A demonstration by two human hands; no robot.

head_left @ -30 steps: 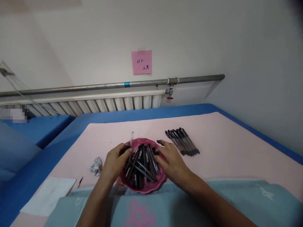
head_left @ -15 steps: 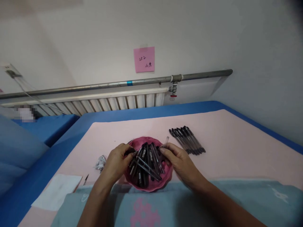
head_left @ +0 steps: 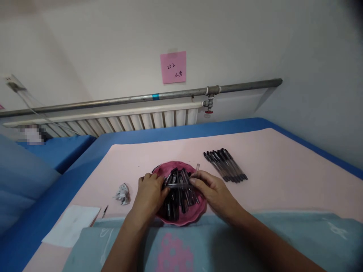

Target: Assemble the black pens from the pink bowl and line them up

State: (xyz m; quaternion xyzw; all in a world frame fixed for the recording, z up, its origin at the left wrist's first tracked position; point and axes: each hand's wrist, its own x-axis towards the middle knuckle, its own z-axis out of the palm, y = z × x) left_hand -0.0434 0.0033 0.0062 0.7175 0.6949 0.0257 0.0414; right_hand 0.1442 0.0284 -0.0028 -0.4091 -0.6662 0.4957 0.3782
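A pink scalloped bowl (head_left: 195, 215) holds a pile of dark and clear pens (head_left: 174, 209). My left hand (head_left: 150, 190) is closed at the bowl's left side, its thumb and fingers at one end of a clear pen (head_left: 178, 186) lying level across the pile. At the other end of that pen, my right hand (head_left: 212, 189) is closed over the right rim. A clear plastic tube (head_left: 197, 166) sticks up from its fingers, which hide the tube's lower part.
Black-capped pens (head_left: 225, 166) lie in a slanted row on the pink sheet (head_left: 272, 170). To the left are a crumpled wad (head_left: 123, 194), a white paper (head_left: 70, 226) and a thin dark refill-like stick (head_left: 105, 211). A teal cloth (head_left: 241, 241) covers the near edge; a radiator (head_left: 136, 121) stands behind.
My left hand has turned and shifted slightly right, its fingers now more curled at the rim. The pen that slanted across the pile now spans level between my hands. My right hand has barely moved.
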